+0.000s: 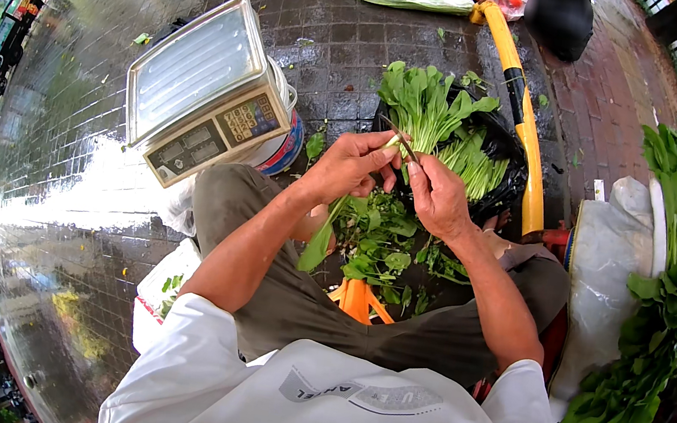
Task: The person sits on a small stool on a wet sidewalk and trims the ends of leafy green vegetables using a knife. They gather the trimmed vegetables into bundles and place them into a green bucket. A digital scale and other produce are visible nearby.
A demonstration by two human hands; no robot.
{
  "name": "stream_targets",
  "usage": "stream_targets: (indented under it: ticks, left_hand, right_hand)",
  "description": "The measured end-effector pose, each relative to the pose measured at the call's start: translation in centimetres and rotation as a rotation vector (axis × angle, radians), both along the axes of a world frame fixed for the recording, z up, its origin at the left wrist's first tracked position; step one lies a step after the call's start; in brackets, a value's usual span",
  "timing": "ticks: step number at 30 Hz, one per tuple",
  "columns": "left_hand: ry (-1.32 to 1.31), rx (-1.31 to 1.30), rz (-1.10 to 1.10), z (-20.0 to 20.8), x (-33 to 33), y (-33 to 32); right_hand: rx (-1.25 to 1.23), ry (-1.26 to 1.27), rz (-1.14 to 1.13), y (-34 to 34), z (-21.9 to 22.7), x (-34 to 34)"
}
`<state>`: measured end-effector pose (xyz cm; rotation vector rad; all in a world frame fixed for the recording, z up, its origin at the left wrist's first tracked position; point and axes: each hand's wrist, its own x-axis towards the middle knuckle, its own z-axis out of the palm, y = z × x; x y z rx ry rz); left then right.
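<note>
The work in hand looks like trimming greens one stalk at a time. The left hand (353,166) is closed on a stalk (392,142), pinching it near its pale end; a long leaf (317,246) hangs below that hand, though I cannot tell whether it belongs to the same stalk. The right hand (441,198) is clamped on a slim, dark, pointed blade (404,145) — a small knife, by the look of it — whose handle is hidden in the fist. The hands meet above the gap between the knees, blade and pale stalk end crossing; whether the edge is biting cannot be told.

Just beyond lies a black plastic bag (517,163), with a leafy bunch (431,108) at its far left side and more pale-stemmed greens (477,163) to the right. On the near side, loose leaves (374,238) lie heaped on the ground between the feet. A scale (193,74) stands to the left, well apart from the cutting.

The next move, I judge, calls for a steady left pinch and a short, controlled stroke at the stalk's end — fingertips sit very close to the blade, so a slip could nick them. After that, the cleaned stalk would seem to belong with the bunch at the bag.
</note>
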<state>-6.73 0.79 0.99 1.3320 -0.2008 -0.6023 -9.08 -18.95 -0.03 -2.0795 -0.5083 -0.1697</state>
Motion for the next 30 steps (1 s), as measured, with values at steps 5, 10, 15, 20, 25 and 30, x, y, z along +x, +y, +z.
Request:
stream_targets:
  ticks: [5,10,15,20,25,30]
  left_hand:
    - [0.063,-0.07,-0.037,0.5,-0.1,0.1]
    - [0.118,-0.129,-0.043,0.5,-0.2,0.3]
    - [0.161,-0.155,-0.054,0.7,-0.4,0.5]
    - [0.253,-0.219,-0.041,0.8,-0.6,0.8]
    - [0.29,-0.301,-0.059,0.3,-0.8,1.3]
    - [0.237,-0.244,-0.12,0.5,-0.9,1.1]
  right_hand:
    - [-0.013,-0.021,0.02,0.1,-0.2,0.1]
    - [-0.054,-0.085,0.039,0.1,-1.0,0.2]
    - [-0.08,-0.156,0.021,0.7,-0.8,0.0]
    - [-0.1,-0.187,0.031,1.2,-1.4,0.1]
    - [-0.105,-0.192,0.038,1.6,-1.9,0.0]
    - [-0.101,-0.19,0.028,1.3,-2.6,-0.1]
